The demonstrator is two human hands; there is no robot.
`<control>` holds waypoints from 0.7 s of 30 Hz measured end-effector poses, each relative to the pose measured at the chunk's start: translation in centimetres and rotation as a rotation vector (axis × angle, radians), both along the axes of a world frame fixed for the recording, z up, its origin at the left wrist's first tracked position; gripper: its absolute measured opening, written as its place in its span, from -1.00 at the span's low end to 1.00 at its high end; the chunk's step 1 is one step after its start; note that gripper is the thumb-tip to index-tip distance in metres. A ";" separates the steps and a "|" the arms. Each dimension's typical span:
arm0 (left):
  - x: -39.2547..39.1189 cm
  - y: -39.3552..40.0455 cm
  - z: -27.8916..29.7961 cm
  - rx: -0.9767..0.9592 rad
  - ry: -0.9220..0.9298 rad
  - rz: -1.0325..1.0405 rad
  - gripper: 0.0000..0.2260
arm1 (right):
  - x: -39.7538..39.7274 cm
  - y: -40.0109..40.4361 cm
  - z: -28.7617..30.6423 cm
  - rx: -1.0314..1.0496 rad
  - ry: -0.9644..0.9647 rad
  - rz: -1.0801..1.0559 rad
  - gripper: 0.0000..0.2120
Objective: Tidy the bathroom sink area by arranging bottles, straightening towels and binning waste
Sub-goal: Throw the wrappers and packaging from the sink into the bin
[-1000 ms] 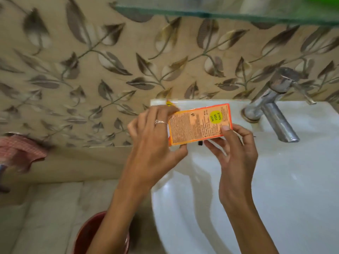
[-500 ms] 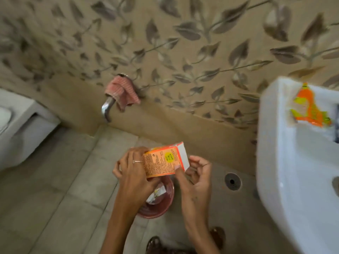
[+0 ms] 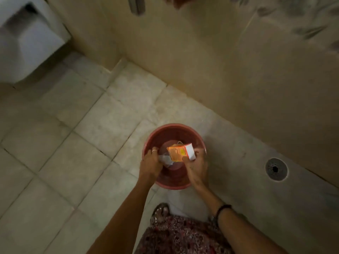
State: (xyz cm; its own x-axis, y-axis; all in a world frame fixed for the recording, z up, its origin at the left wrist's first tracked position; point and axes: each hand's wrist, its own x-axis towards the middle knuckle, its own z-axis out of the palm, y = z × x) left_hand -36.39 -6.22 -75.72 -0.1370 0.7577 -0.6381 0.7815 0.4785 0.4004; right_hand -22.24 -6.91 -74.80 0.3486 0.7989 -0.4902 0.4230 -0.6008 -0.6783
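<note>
Orange carton [image 3: 180, 152]: held above the mouth of the red bin [image 3: 174, 129], which stands on the tiled floor [image 3: 73, 143] close to the wall. The right hand [image 3: 197, 166] grips the carton at its lower white end, fingers closed around it. The left hand [image 3: 151, 165] sits at the bin's left rim beside the carton; the frame is motion-blurred, so whether it touches the carton or the pale scrap [image 3: 166, 160] lying inside cannot be told.

Judged step: release of waste into the bin.

Failure modes:
- Carton lands flat across the rim. Cause: release with its long side level instead of end-down. Result: it balances or tips out onto the floor.
- Carton catches on the left hand. Cause: that hand occupying part of the opening at release.
- Bin tips or slides. Cause: either hand pressing on the rim; the bin looks light and nothing braces it.
- Scrap lifted back out. Cause: left-hand fingers dragging it on withdrawal.
</note>
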 end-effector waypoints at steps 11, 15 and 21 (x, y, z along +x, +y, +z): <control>2.5 -1.9 -10.8 -0.104 -0.151 0.167 -0.77 | -1.1 0.2 -13.1 -0.244 -0.060 0.023 -0.66; 3.8 -1.4 -5.3 -0.046 -0.307 0.369 -0.86 | -1.6 0.1 -7.9 -0.131 -0.008 0.027 -0.81; 6.9 0.6 11.6 0.251 -0.590 0.517 -0.78 | -1.4 1.5 9.8 0.261 0.251 -0.258 -0.87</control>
